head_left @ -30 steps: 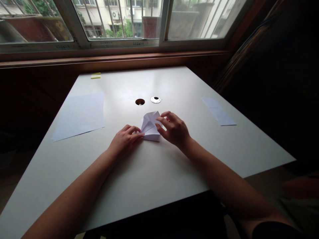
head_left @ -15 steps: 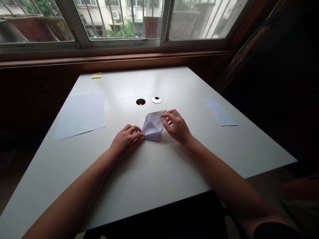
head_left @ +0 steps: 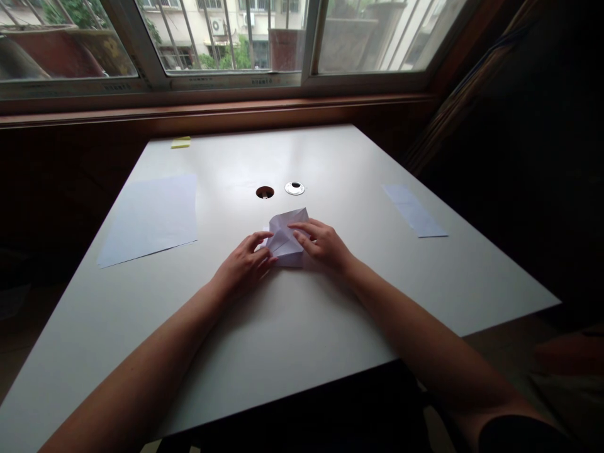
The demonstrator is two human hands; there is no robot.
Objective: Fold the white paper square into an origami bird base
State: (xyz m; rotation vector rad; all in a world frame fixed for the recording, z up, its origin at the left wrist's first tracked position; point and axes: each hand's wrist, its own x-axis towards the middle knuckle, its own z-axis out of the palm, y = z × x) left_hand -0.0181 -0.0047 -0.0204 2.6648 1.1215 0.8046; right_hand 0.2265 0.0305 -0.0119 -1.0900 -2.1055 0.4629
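Observation:
A partly folded sheet of white paper lies on the white table between my hands, its upper flap raised and creased. My left hand grips the paper's left edge, thumb low and fingers bent over the side. From the right, my right hand has its fingers over the upper flap, with index and middle fingers stretched across the fold. The paper's right edge is partly hidden behind that hand.
White paper sheets lie on the table's left side. A narrow paper strip is at the right. A cable hole and its round cover sit beyond the hands. Yellow sticky notes lie at the far edge.
My right hand has moved left over the flap, which now stands less spread out to the right. My left fingers have lifted slightly along the left side of the paper.

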